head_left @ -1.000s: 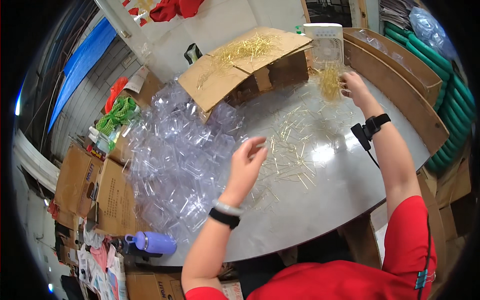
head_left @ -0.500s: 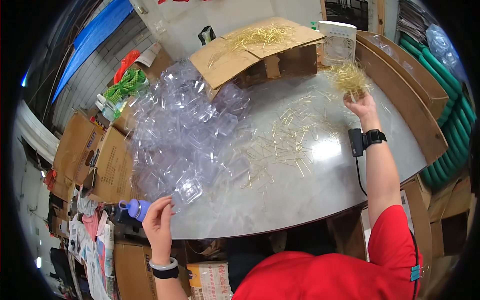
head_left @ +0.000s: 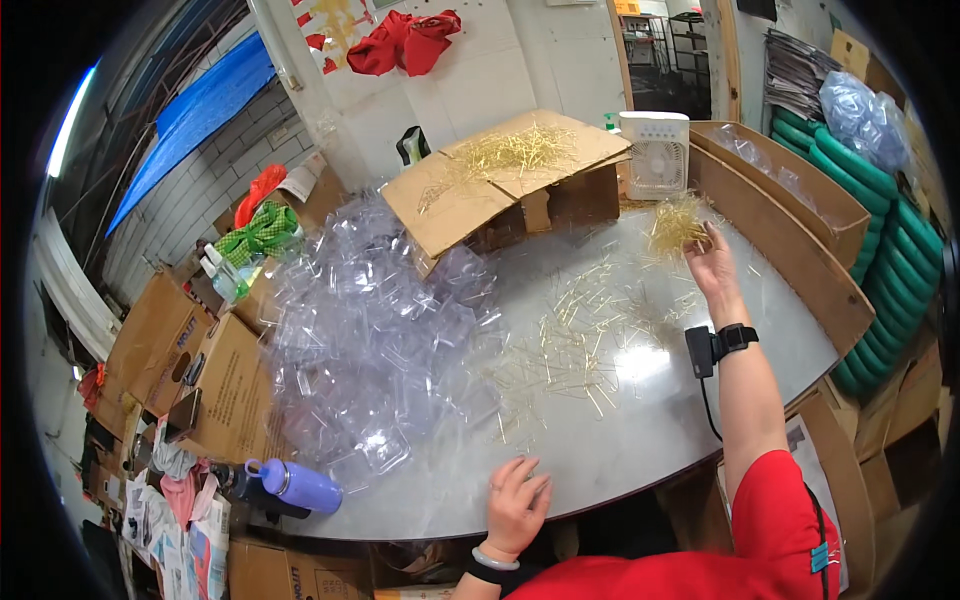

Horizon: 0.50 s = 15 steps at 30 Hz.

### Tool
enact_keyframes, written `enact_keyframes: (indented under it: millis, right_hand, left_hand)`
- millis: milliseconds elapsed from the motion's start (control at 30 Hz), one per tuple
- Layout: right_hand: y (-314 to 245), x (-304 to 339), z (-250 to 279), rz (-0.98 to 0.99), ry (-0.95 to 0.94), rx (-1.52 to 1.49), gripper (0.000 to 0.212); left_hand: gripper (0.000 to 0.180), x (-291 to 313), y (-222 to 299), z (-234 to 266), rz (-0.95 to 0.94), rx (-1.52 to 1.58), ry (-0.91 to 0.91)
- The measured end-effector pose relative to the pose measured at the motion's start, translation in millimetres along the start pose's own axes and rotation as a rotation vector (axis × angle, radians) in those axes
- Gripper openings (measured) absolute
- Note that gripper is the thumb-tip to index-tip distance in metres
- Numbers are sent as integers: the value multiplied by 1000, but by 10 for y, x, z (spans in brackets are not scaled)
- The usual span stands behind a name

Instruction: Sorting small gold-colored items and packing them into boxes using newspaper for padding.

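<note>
My right hand [head_left: 714, 268] reaches to the far right of the grey table [head_left: 420, 505], closed on the edge of a tangled bunch of thin gold wire pieces [head_left: 674, 226]. Near the front edge, my left hand [head_left: 519, 500] hovers with loosely bent fingers apart, and nothing shows in it. Between the hands, more loose gold wire pieces [head_left: 590, 345] lie scattered over the tabletop. A large heap of clear plastic boxes [head_left: 365, 330] covers the table's left side.
A cardboard box [head_left: 430, 220] at the back carries another pile of gold wires [head_left: 520, 148]. Beside it stands a white fan [head_left: 655, 155]. A long cardboard tray [head_left: 780, 240] borders the right side. A purple bottle [head_left: 300, 486] stands at the front left.
My left hand has moved right, from beside the plastic boxes to the table's front middle. My right hand stays at the gold bunch. The view has tilted up.
</note>
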State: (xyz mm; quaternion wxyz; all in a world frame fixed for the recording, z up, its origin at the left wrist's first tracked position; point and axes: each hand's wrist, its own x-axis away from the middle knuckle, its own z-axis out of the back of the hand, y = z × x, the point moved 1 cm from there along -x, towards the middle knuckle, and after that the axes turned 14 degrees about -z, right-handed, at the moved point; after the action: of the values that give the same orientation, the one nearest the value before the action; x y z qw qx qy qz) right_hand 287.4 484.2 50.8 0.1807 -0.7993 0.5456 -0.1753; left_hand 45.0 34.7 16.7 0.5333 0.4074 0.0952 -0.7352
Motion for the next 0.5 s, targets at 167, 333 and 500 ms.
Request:
enact_keyframes:
  millis: [167, 333, 500]
  right_hand:
    - [-143, 162, -234, 10, -20, 93, 17]
    - [205, 193, -365, -148, 107, -247, 46]
    - [325, -219, -252, 77, -90, -215, 40]
  left_hand:
    - [17, -1, -55, -7, 98, 21, 46]
    - [17, -14, -76, -19, 133, 16, 28]
    - [17, -62, -57, -5, 148, 28, 9]
